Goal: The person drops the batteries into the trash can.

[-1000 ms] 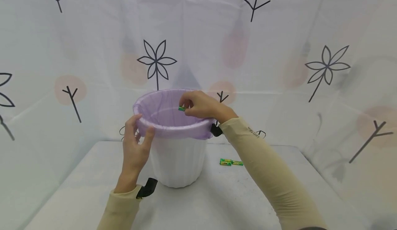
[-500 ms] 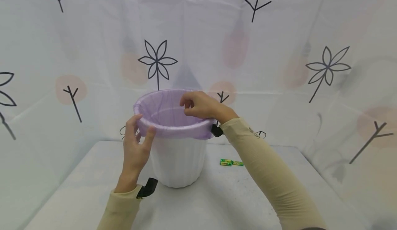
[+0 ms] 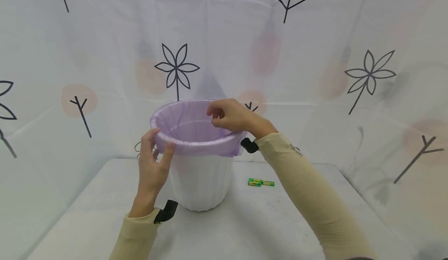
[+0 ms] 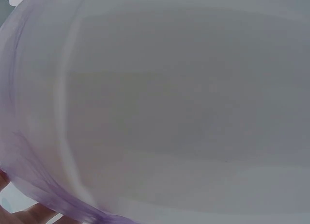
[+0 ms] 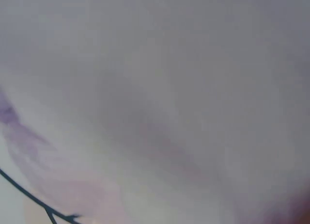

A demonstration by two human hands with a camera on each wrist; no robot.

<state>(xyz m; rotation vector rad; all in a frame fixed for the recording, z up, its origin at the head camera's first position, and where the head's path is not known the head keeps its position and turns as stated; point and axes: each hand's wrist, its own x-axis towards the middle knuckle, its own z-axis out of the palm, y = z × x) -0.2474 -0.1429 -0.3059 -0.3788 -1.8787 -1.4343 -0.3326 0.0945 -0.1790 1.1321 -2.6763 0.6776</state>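
A white ribbed trash bin (image 3: 201, 184) stands on the table, lined with a translucent purple bag (image 3: 199, 149) folded over its rim. My left hand (image 3: 153, 174) holds the bin's near left rim, thumb in front and fingers round the side. At the bottom corner of the left wrist view its fingers (image 4: 36, 213) show beside the purple liner. Over the right part of the bin's mouth hovers my right hand (image 3: 232, 116), fingers loosely bent, nothing visible in them. The bin wall fills the right wrist view, blurred.
Small green batteries (image 3: 254, 182) lie side by side on the white table (image 3: 280, 213), right of the bin, with another battery (image 3: 268, 183) end to end with them. A white patterned curtain (image 3: 224, 57) hangs close behind.
The green battery pinched in my right hand a second ago is gone from its fingers. That hand has since shifted slightly right and up. The left hand stays on the rim.
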